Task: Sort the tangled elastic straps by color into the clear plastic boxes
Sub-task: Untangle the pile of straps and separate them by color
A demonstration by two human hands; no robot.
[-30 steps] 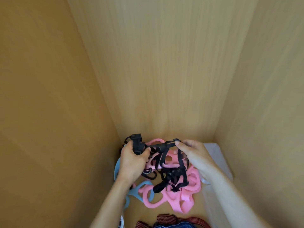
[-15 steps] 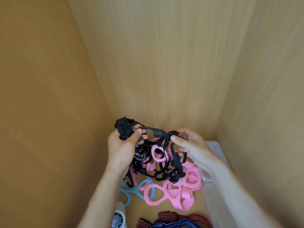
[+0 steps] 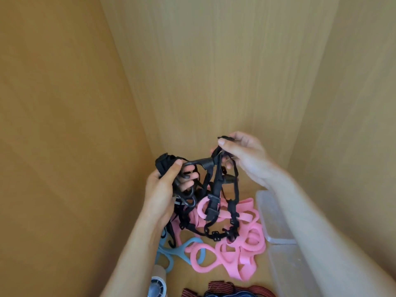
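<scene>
1. Tangled black elastic straps with plastic buckles (image 3: 215, 189) hang in the air between both hands, toward 6 o'clock of the view.
2. The left hand (image 3: 159, 189), at the tangle's 9 o'clock, has its fingers (image 3: 188, 175) curled round a bunched black end, with the thumb pressed on top.
3. The right hand (image 3: 246, 159), at the tangle's 1 o'clock, pinches one black strand between thumb and forefinger. The other fingers are loosely bent behind it.
4. The black loops dangle from both grips down onto a pile of flat pink elastic bands (image 3: 240, 251) on the wooden floor.
5. A light blue rubbery strap (image 3: 182, 250) touches the pink pile at its 9 o'clock.
6. A clear plastic box (image 3: 276, 224) stands at the pile's 3 o'clock, partly under the right forearm.
7. Red-striped straps (image 3: 222, 289) lie at the pile's 6 o'clock.
</scene>
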